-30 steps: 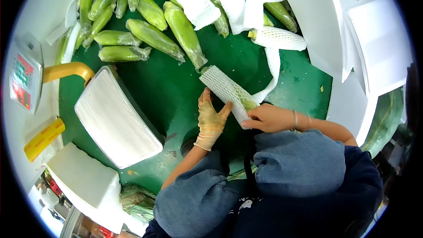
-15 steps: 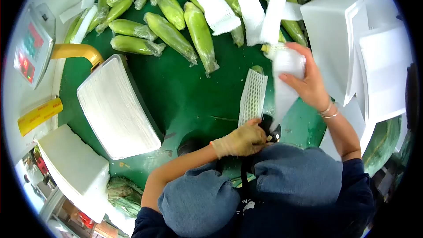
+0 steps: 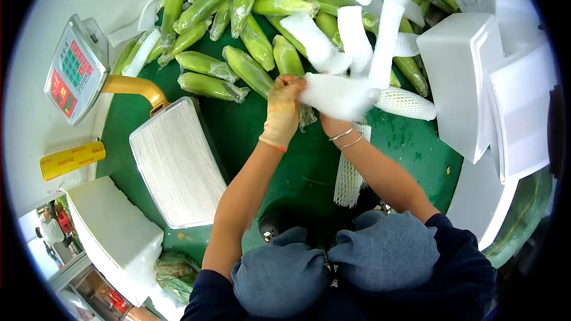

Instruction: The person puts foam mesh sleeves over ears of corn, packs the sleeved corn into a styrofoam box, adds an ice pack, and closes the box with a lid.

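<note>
My gloved left hand (image 3: 282, 110) is raised over the middle of the table, its fingers pinching the left end of a white foam net sleeve (image 3: 336, 96). The sleeve's right end is smeared by motion. My bare right hand (image 3: 334, 125), with bangles at the wrist, is under the sleeve, which hides its fingers. Just right of the sleeve lies a foam-netted corn cob (image 3: 406, 103). Another netted piece (image 3: 350, 172) lies partly beneath my right forearm. Behind my left hand are film-wrapped green corn cobs (image 3: 247, 70).
More corn and loose foam sleeves (image 3: 355, 35) cover the far side. White foam boxes (image 3: 455, 77) stand on the right. A scale with a display (image 3: 74, 71), a yellow roll (image 3: 72, 159), a white-topped block with a yellow handle (image 3: 178, 166) and another white box (image 3: 113, 220) are left.
My left hand has moved up from near my lap to the foam sleeve. My right hand has come down and left with it. The netted cob now lies at the right.
</note>
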A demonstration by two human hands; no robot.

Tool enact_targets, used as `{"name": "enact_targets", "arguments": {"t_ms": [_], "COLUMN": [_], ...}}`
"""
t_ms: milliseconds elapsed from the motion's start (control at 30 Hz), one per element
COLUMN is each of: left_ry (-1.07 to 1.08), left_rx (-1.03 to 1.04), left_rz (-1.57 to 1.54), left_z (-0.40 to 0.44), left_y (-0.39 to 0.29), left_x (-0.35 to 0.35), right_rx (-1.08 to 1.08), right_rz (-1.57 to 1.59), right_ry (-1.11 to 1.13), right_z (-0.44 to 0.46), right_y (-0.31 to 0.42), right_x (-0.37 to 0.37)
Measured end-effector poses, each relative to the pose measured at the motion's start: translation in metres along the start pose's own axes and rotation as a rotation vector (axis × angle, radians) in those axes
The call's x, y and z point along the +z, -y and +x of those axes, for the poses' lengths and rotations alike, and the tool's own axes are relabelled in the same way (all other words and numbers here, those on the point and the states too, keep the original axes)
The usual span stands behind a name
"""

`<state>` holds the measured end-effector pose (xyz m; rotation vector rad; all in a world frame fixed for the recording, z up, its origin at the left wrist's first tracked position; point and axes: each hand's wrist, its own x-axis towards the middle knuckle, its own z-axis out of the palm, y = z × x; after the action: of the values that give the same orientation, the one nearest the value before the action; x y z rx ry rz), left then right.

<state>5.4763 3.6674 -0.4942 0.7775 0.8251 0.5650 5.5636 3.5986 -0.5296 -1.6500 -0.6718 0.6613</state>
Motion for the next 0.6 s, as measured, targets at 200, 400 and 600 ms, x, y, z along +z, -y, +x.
{"name": "enact_targets", "arguments": {"t_ms": [200, 400, 600], "left_ry": [-0.426, 0.193, -0.057], "left_rx": [0.262, 0.051, -0.219], "left_rz": [1.017, 0.861, -0.116], "left_z": [0.024, -0.025, -0.105], "left_y": [0.020, 0.055, -0.046], "left_x": [-0.011, -0.044, 0.030], "right_rx": [0.395, 0.182, 0.162], "right_rz": [0.325, 0.044, 0.202], "right_ry": [0.029, 0.067, 0.201], "right_z": [-0.022, -0.070, -0.041], "right_y": [-0.016, 0.039, 0.106], "right_x": [-0.013, -0.025, -0.032]}}
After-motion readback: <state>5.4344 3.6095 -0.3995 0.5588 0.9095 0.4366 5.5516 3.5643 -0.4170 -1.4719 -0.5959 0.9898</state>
